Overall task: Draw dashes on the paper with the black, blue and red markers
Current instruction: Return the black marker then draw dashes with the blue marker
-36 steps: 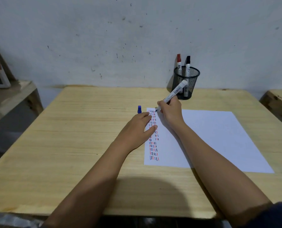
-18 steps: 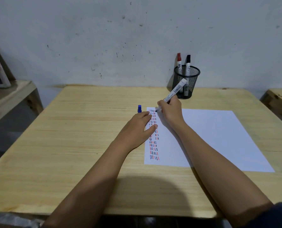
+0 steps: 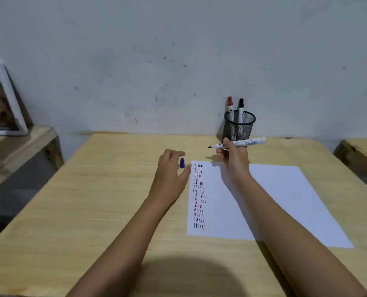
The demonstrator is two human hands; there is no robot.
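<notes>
A: Two markers, red (image 3: 230, 106) and black (image 3: 241, 107), stand capped in the cup (image 3: 239, 127). The right hand (image 3: 234, 159) pinches the uncapped blue marker (image 3: 238, 143) above the paper's (image 3: 264, 200) far edge.

B: And the left hand (image 3: 169, 174)?

A: Its grip is open, curled around the blue cap (image 3: 182, 163) on the worktop (image 3: 92, 200), fingers not yet closed.

B: Risks?

A: A clumsy pinch could roll the cap away. Misaligned capping might ink the fingers.

Pale wood surface (image 3: 114, 200) with visible grain and a dull matt finish, carrying smooth white paper (image 3: 264, 200). A black wire-mesh metal cup (image 3: 239, 126) holds smooth plastic markers (image 3: 230, 110) — behind, a rough, speckled matt wall (image 3: 178, 61).
</notes>
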